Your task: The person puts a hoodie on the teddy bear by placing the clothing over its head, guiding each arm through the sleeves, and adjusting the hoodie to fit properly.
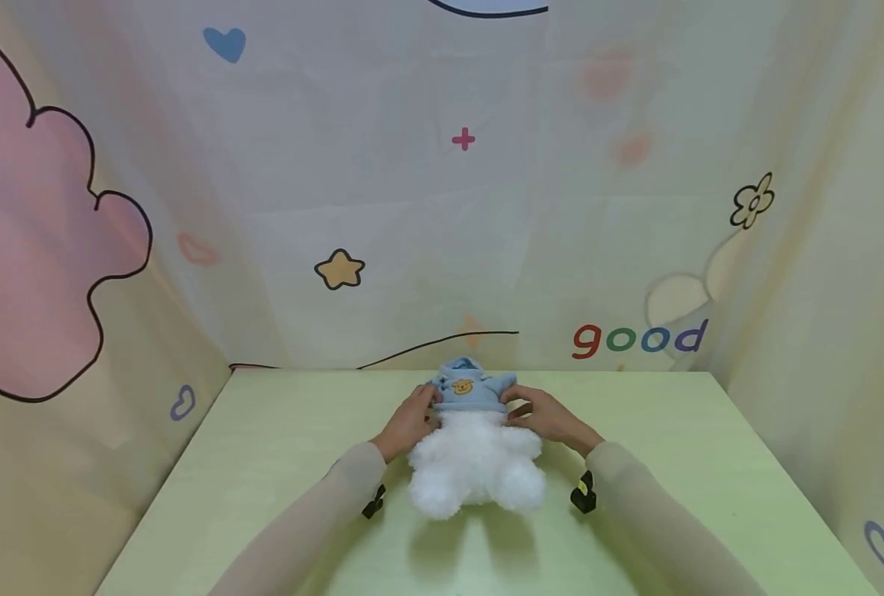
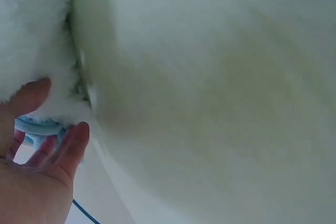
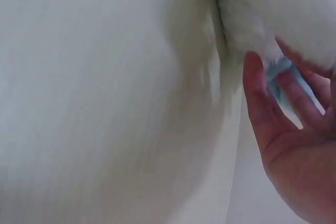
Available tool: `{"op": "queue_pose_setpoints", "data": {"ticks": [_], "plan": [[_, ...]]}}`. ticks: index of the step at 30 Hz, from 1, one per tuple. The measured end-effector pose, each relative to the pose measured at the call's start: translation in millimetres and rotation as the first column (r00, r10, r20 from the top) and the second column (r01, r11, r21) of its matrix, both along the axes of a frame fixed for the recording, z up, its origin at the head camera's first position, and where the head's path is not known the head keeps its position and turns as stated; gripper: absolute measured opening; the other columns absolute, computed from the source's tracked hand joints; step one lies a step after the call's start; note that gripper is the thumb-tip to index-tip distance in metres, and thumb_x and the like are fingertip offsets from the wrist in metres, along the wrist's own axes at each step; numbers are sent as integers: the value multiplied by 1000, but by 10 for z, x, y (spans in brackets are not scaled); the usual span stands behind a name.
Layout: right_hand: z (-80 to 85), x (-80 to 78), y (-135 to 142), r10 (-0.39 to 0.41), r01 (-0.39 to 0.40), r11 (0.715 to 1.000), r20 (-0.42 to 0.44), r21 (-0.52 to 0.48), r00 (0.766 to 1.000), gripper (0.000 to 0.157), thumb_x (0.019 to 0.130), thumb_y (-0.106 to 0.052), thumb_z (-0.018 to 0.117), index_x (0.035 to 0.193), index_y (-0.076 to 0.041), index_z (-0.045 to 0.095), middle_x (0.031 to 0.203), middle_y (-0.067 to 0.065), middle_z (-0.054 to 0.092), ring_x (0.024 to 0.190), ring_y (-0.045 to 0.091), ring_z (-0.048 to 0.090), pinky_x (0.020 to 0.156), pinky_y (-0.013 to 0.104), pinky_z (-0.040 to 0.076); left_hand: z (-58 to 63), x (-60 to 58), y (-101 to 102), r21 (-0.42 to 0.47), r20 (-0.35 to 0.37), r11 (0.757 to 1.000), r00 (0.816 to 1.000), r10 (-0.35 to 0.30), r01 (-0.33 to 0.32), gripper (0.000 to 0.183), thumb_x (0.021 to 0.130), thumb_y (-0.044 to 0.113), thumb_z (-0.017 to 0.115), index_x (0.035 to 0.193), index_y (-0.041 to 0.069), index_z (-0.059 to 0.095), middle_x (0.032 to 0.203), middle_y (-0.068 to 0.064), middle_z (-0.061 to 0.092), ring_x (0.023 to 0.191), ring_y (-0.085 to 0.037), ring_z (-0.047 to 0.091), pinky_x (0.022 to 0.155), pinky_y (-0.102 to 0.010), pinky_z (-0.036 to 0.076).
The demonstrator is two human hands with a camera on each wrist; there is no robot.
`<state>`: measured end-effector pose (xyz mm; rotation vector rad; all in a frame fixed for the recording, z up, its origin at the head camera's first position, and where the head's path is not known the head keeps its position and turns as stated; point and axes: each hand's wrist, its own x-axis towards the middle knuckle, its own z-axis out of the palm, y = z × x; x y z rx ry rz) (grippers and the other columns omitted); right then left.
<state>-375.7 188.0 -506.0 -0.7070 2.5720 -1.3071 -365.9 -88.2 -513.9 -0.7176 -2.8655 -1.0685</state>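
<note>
Head view: the white plush toy (image 1: 478,468) lies on the table (image 1: 263,497), legs toward the person; the blue hoodie (image 1: 472,399), with a small yellow animal patch, covers its far end, and no head shows; the left hand (image 1: 408,422) has its fingers bent round the hoodie's left side, thumb lower, near the hem; the right hand (image 1: 550,414) takes the opposite side by the sleeve, fingers and thumb curved in; behind stands a printed curtain (image 1: 412,182), bearing the word "good".

Left wrist view: the thumb lies against white fur, set apart from the fingers, with the blue hem between them; the fingertips are bent toward the cloth; how firm the pinch is cannot be told.

Right wrist view: the index finger is nearly straight, the others bend over the blue cloth; thumb near the fur; firmness of hold again cannot be told.

Assessment of handling: the toy should prove light, soft and compressible, with little risk of breakage; the hoodie looks limp and may drag on the fur; best hold is at both sides of the hem, evenly, the toy's body being steadied if it slides.
</note>
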Motion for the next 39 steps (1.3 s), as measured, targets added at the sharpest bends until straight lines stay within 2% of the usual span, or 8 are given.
{"op": "queue_pose_setpoints", "data": {"ticks": [6,10,14,20,24,29,35,39], "plan": [[-25,-12,-26,-26,28,999,-81,26,996,30,84,-13,68,111,-10,57,119,12,59,108,34,59,94,50,45,-78,-27,-51,47,-2,999,1000,-13,13,29,90,9,59,115,7,45,118,-11,49,109,-25,55,91,-38,47],[-19,22,-89,-46,56,995,-121,84,992,33,86,-17,67,116,-11,54,123,12,57,112,33,57,94,49,45,-92,-39,-72,18,-42,999,999,-27,28,33,90,12,60,121,6,47,123,-11,48,112,-26,55,92,-38,47],[-4,30,-117,-49,62,992,-117,107,992,36,88,-16,63,121,-8,51,127,15,55,110,33,59,93,48,46,-68,-43,-63,16,-32,1000,999,-10,10,33,91,13,59,122,7,49,124,-10,49,113,-26,55,91,-38,48],[-72,12,-143,-87,102,988,-119,120,989,27,88,-10,62,114,-11,52,119,14,58,87,20,64,75,32,52,-53,-24,14,-9,-33,1000,999,24,-24,18,92,14,56,108,7,55,104,-7,58,89,-18,58,77,-31,48],[-110,9,-176,-101,130,982,-204,137,974,22,87,-9,64,106,-13,54,106,9,63,76,12,62,65,24,48,-57,-18,69,-32,-41,999,999,31,-33,6,92,15,56,93,10,54,82,-2,56,71,-12,48,65,-25,39],[-116,26,-231,-140,197,968,-313,157,939,16,85,-10,64,96,-17,55,93,1,68,75,11,59,63,25,44,-64,7,127,-64,-60,996,997,50,-54,12,93,16,55,85,11,50,77,-1,51,69,-11,43,63,-25,35],[-127,75,-226,-243,282,952,-267,120,932,16,84,-10,64,96,-17,55,99,3,66,73,12,62,64,27,48,-66,33,171,-39,-40,985,986,165,-166,20,89,21,60,77,11,48,69,1,46,62,-11,41,57,-23,34],[-163,113,-205,-328,348,935,-219,61,919,22,84,-14,68,97,-9,51,98,7,59,77,15,61,68,29,47,-86,52,97,-23,-1,978,978,209,-209,18,88,23,59,78,10,50,69,0,51,60,-12,46,55,-24,36]]}}
